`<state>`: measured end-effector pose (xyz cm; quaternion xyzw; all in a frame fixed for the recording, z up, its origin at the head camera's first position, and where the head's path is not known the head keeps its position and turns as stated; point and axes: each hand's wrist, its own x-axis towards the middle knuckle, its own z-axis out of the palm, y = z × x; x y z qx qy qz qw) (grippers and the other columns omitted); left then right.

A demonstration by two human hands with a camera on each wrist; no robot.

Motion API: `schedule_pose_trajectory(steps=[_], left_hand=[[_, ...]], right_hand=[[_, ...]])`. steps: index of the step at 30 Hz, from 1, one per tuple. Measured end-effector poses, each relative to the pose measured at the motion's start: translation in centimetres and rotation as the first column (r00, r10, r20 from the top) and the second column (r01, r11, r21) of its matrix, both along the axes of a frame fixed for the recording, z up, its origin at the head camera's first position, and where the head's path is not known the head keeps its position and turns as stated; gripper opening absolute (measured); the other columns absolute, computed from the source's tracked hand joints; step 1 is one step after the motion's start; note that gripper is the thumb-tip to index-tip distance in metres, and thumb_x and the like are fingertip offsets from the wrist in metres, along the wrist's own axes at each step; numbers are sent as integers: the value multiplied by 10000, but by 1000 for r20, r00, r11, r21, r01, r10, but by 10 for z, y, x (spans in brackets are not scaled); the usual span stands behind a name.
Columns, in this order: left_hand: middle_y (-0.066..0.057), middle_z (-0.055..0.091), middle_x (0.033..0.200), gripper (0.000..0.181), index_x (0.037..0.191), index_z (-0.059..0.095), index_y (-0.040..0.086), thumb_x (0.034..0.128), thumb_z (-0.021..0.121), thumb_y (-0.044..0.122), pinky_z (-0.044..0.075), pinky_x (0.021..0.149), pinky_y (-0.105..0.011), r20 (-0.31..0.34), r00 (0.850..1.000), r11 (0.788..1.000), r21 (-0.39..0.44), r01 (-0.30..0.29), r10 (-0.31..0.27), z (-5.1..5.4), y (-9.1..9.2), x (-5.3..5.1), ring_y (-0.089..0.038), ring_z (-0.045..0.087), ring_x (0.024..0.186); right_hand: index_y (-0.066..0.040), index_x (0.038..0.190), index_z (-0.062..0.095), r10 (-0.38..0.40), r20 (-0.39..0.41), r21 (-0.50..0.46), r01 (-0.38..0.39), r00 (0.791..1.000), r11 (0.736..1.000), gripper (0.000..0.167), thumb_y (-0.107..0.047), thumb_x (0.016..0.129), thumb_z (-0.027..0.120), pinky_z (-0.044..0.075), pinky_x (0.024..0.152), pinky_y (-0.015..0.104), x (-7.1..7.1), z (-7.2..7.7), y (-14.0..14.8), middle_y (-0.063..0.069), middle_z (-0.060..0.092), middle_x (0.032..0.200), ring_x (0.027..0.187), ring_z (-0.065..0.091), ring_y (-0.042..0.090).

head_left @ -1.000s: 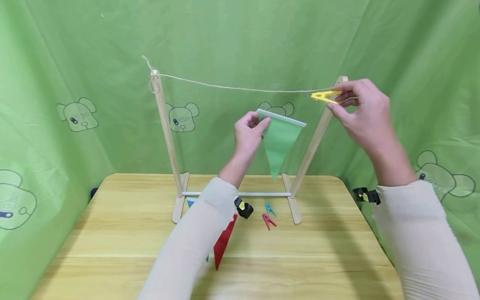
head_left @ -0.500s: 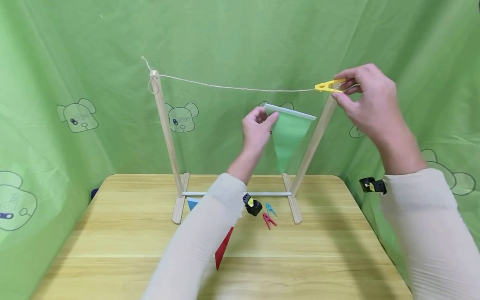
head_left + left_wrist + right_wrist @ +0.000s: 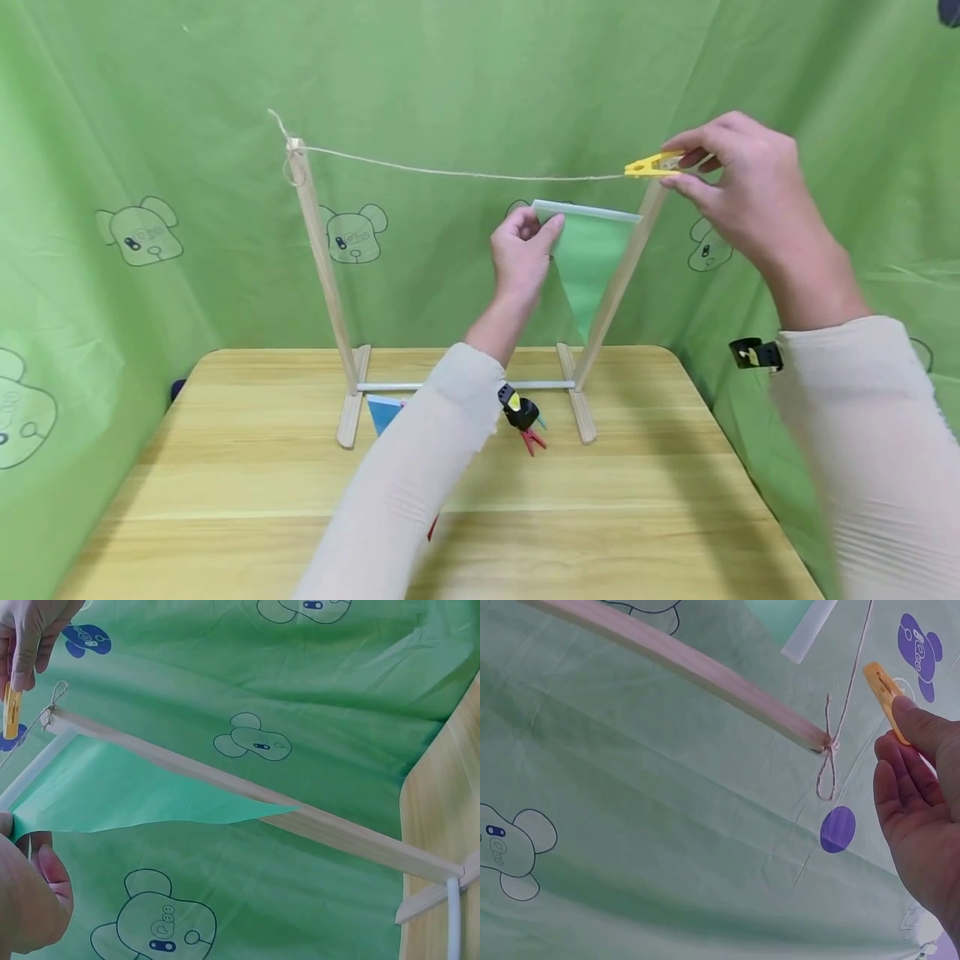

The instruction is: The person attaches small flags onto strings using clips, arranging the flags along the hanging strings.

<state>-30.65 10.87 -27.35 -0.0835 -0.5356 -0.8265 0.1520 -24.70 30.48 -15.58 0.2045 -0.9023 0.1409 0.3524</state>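
Observation:
My left hand [image 3: 521,254] pinches the upper left corner of a green triangular flag [image 3: 592,258], which hangs point down below the string [image 3: 465,174]. The flag's white top strip [image 3: 588,210] reaches toward the right post. A yellow clothespin [image 3: 647,166] is pinched at its handle end by my right hand [image 3: 757,192], near the string's right end. In the right wrist view the clothespin [image 3: 886,697] stands apart from the string [image 3: 855,667], beside the knot at the post's top. The left wrist view has the flag [image 3: 142,791] in front of the post.
Two wooden posts [image 3: 324,258] carry the string, joined low by a white rod [image 3: 536,385]. On the table [image 3: 225,483] lie a blue flag [image 3: 382,412] and a red flag tip [image 3: 432,527], partly behind my left sleeve, plus a red clothespin [image 3: 532,441] and a mostly hidden teal one [image 3: 542,422].
Holding the flag, my left hand has moved up and right, closer to the string, and the strip is more level. My right hand has risen a little with the yellow clothespin.

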Motion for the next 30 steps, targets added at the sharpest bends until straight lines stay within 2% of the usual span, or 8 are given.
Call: schedule_pose_trajectory(steps=[7, 12, 23, 25, 26, 28, 30], left_hand=[[58, 555, 768, 153, 1003, 677, -50, 904, 768, 23, 437, 565, -154, 8, 1000, 1000, 8, -7, 7, 5, 5, -1, -51, 493, 696], [63, 574, 777, 186, 1034, 682, -79, 897, 770, 11, 459, 577, -153, 12, 1000, 1000, 20, -23, 23, 8, 8, -3, -48, 517, 713], [42, 610, 813, 177, 1047, 704, -51, 904, 769, 30, 490, 627, -139, 28, 999, 999, 27, -28, 28, 16, 16, -3, -36, 540, 724], [30, 626, 830, 150, 1028, 710, -23, 904, 771, 36, 505, 643, -141, 39, 999, 999, 31, -28, 27, 17, 17, -3, -37, 553, 734], [23, 634, 835, 147, 1021, 710, -24, 902, 773, 36, 511, 650, -144, 42, 999, 999, 35, -32, 30, 18, 18, -3, -40, 559, 736], [11, 643, 845, 145, 1016, 708, -28, 903, 772, 35, 519, 660, -146, 45, 998, 999, 39, -34, 33, 18, 19, -4, -42, 564, 741], [9, 644, 851, 151, 1017, 704, -36, 903, 773, 36, 525, 667, -147, 48, 998, 998, 41, -37, 35, 18, 20, -5, -43, 569, 746]], right_hand=[[-9, 1141, 758, 6, -20, 63, -5, 1000, 998, 246, -45, 899, 789, 351, 804, -7, -4, 6, 2, 168, 718, 1065, 880, 407, -224], [-10, 1094, 778, 21, -40, 88, -17, 999, 996, 218, -17, 877, 801, 339, 778, -32, -5, 9, 2, 173, 740, 1036, 852, 404, -255], [-23, 1065, 796, 38, -80, 171, -24, 996, 985, 230, 20, 841, 822, 290, 766, -65, -5, 21, -1, 189, 766, 1013, 811, 353, -316], [-25, 1062, 797, 31, -75, 184, -16, 997, 983, 226, 16, 841, 823, 285, 770, -66, -5, 23, -2, 186, 769, 1023, 818, 410, -249], [-26, 1063, 797, 24, -66, 189, -11, 998, 982, 222, 13, 845, 821, 281, 771, -66, -4, 24, -2, 186, 769, 1032, 829, 488, -189], [-25, 1072, 794, 4, -39, 197, 3, 999, 980, 216, 0, 858, 813, 281, 761, -60, -4, 27, -3, 189, 767, 1056, 856, 628, -9], [-24, 1092, 788, -19, -1, 209, 19, 1000, 978, 216, -15, 876, 801, 289, 746, -47, -3, 28, -5, 192, 762, 1086, 886, 694, 210]])
